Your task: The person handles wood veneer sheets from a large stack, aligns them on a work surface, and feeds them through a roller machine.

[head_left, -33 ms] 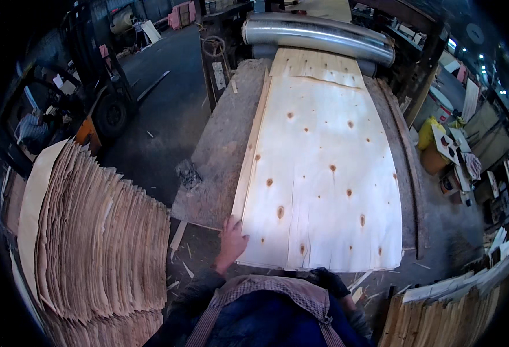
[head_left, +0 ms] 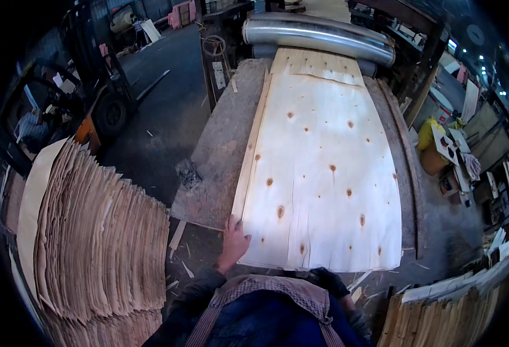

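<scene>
A long pale veneer sheet [head_left: 335, 202] with brown knots lies in front of me, on top of other sheets whose edges show along its left side. Its far end reaches a shiny metal roller [head_left: 318, 37]. At the near left corner, my bare left hand [head_left: 233, 246] touches the sheet edges, thumb and fingers apart. My right hand [head_left: 331, 282], in a dark glove, is at the near edge, right of the middle. Its fingers are dark and partly hidden, so their grip cannot be made out.
A tall stack of veneer sheets [head_left: 104, 231] stands at my left, another stack [head_left: 445, 309] at near right. Beyond the left stack is a forklift [head_left: 107, 110], with a person [head_left: 31, 128] near it. A worn board [head_left: 222, 139] lies beneath the sheets. Wood scraps [head_left: 178, 236] litter the floor.
My left hand has shifted very slightly to the right along the corner of the sheets. Nothing else has visibly moved.
</scene>
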Available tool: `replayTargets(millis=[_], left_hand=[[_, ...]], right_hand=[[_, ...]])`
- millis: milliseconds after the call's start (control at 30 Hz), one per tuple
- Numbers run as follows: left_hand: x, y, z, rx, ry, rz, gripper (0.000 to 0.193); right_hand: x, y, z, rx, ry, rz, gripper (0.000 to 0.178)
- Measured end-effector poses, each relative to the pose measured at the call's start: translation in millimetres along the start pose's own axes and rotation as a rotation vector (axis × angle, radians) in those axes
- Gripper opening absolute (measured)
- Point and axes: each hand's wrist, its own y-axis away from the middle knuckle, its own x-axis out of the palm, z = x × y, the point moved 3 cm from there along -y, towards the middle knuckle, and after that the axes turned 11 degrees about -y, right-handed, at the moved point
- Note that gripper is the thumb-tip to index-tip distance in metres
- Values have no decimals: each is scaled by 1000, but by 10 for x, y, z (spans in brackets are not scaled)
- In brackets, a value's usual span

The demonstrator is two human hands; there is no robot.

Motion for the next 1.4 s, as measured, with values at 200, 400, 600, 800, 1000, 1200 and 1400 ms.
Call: replayTargets(millis=[200, 400, 600, 800, 1000, 1200, 1400], left_hand=[[-98, -36, -25, 65, 81, -42, 51], [-412, -71, -131, 112, 141, -151, 52], [-402, -26, -181, -126, 889, 180, 53], [-364, -114, -127, -206, 1385, 266, 58], [-24, -107, 135, -206, 920, 136, 51], [182, -37, 314, -274, 386, 4, 49], [-16, -73, -253, -373, 169, -154, 49]], right_hand=[[-97, -28, -138, 106, -412, -40, 39], [-326, -167, -309, 160, -451, 22, 39], [0, -17, -52, 119, -418, 13, 33], [93, 162, 191, 41, -151, -3, 31], [31, 650, 1225, -535, 1109, -101, 27], [-2267, 881, 2385, -929, 589, -797, 45], [-3306, 788, 2795, -176, 1306, -1347, 62]])
